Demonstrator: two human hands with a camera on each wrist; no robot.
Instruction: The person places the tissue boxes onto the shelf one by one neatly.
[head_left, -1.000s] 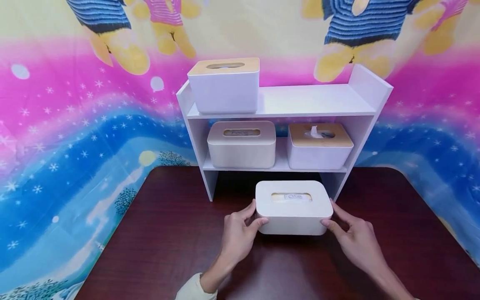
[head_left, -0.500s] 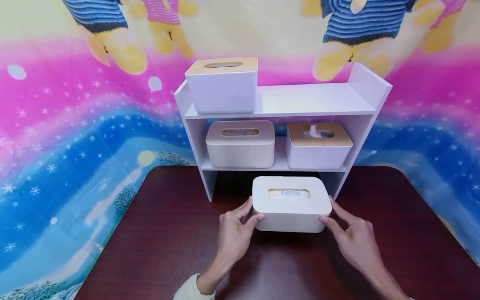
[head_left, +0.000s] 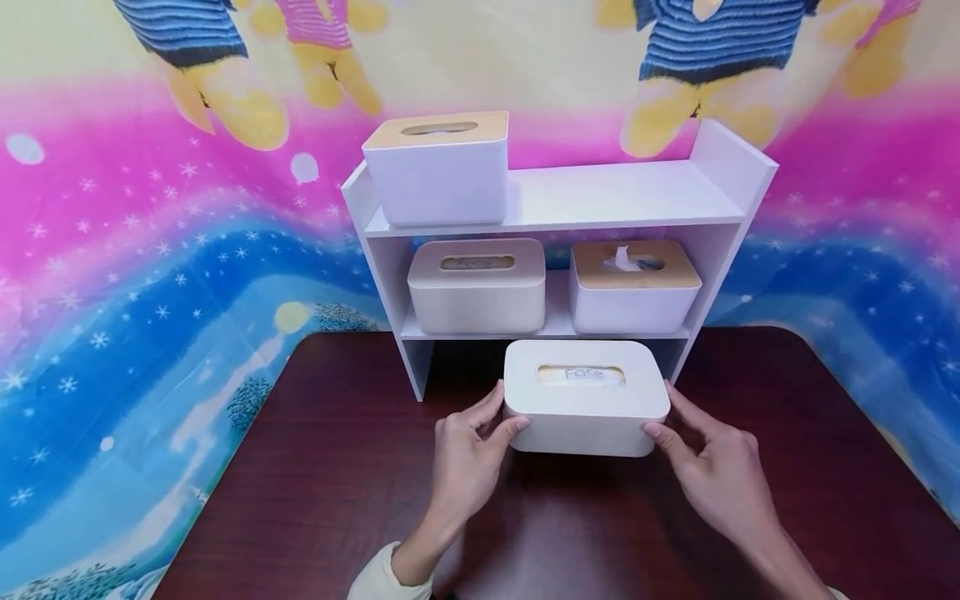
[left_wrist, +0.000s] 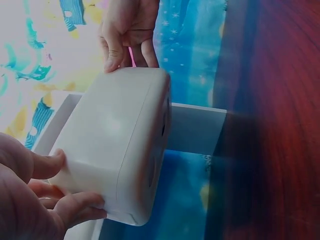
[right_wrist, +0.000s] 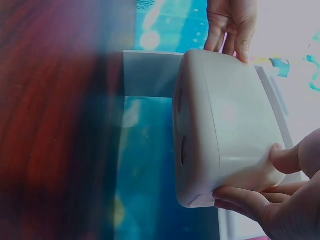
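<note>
A cream tissue box (head_left: 588, 435) with a slot in its lid, where a slip lettered "Face" shows, is held above the table in front of the shelf. My left hand (head_left: 467, 454) grips its left end, thumb on the front and fingers at the side. My right hand (head_left: 716, 475) grips the right end in the same manner. Both wrist views show the box (left_wrist: 107, 125) between the two hands, its plain underside edge toward the right in the left wrist view cannot be made out clearly.
Behind the box stands a white two-tier shelf (head_left: 622, 196). On top sits a white tissue box with wooden lid (head_left: 442, 183). Below are a beige tissue box (head_left: 477, 308) and a smaller wooden-lidded tissue box (head_left: 636, 308). The dark table (head_left: 322, 467) meets a patterned cloth (head_left: 150, 275).
Both hands have raised the cream tissue box and brought it slightly closer to the shelf. The grip is unchanged. The head view has shifted a little.
</note>
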